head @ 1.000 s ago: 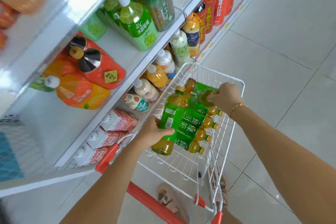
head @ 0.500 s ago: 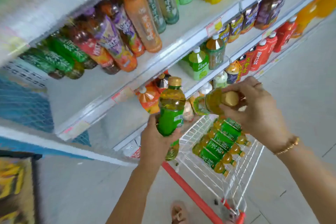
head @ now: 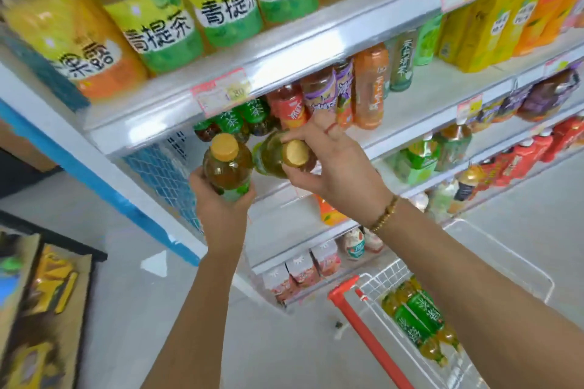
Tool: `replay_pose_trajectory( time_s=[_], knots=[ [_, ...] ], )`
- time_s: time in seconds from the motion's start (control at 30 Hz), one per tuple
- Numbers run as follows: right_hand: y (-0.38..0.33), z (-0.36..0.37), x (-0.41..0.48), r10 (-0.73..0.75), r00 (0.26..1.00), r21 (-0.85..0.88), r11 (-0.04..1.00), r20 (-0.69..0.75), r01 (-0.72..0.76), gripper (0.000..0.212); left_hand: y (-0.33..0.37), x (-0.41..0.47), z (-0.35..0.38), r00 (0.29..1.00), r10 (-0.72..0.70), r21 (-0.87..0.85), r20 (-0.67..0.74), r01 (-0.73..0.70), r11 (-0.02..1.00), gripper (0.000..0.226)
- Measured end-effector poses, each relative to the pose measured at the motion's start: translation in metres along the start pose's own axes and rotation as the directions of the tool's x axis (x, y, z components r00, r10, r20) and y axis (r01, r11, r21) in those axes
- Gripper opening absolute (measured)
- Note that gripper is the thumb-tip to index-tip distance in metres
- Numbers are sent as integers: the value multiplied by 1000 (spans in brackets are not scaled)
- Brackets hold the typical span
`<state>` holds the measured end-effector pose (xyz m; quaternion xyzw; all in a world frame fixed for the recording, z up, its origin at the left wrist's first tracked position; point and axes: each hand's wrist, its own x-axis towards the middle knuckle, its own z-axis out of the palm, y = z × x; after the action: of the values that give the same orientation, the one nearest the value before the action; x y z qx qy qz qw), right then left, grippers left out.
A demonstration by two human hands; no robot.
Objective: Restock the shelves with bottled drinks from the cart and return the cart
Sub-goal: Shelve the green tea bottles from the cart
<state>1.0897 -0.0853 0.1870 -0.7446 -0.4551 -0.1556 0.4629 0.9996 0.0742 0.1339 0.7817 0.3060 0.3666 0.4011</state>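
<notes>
**Hidden or unclear.** The left hand [head: 221, 208] covers most of the label of the upright bottle [head: 226, 169]. Only its yellow cap, amber shoulder and a strip of green label show. The tilted bottle [head: 268, 155] is seen nearly end-on with its cap toward the camera. Its base is out of sight, so contact with the second shelf [head: 423, 95] cannot be confirmed. The cart [head: 384, 279], at 5 o'clock in the view, is cut off by the bottom edge and partly covered by the right forearm. Motion blur makes the price tag [head: 221, 91] unreadable.

**Hand pose.** The left hand is raised at centre view, fingers wrapped round the lower body of the upright bottle. The right hand [head: 335, 174], at 3 o'clock from the left hand, pinches the tilted bottle at its neck between thumb and curled fingers. The bottle's body points toward 10 o'clock at the shelf opening. The two bottles sit just beside each other. A beaded bracelet [head: 384, 215] sits on the right wrist.

**Surroundings.** Green-label bottles [head: 249, 114] stand on the second shelf at 12 o'clock from the hands, with red, purple and orange bottles to their right. More green-label bottles [head: 417, 320] lie in the cart beside its red handle [head: 369, 331]. A blue mesh end panel [head: 164, 180] closes the shelving at 9 o'clock.
</notes>
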Motion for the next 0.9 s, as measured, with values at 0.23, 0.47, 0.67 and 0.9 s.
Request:
replay_pose_trajectory(
  time_s=[0.23,0.47,0.67,0.9],
  knots=[
    [22,61,60,22,998,37,999,67,-25,36,-52,66,10,1000,-15,-48,-22,13,999,72],
    [28,100,62,83,996,79,994,-34,-80,41,-72,83,18,999,-43,-98,-29,40,994,82],
    [27,136,48,288,957,375,890,-22,-259,54,-70,90,19,994,-3,-94,112,13,995,72],
    [60,152,84,500,866,457,767,14,-450,60,-75,95,11,950,-81,-150,302,131,980,68]
  ],
)
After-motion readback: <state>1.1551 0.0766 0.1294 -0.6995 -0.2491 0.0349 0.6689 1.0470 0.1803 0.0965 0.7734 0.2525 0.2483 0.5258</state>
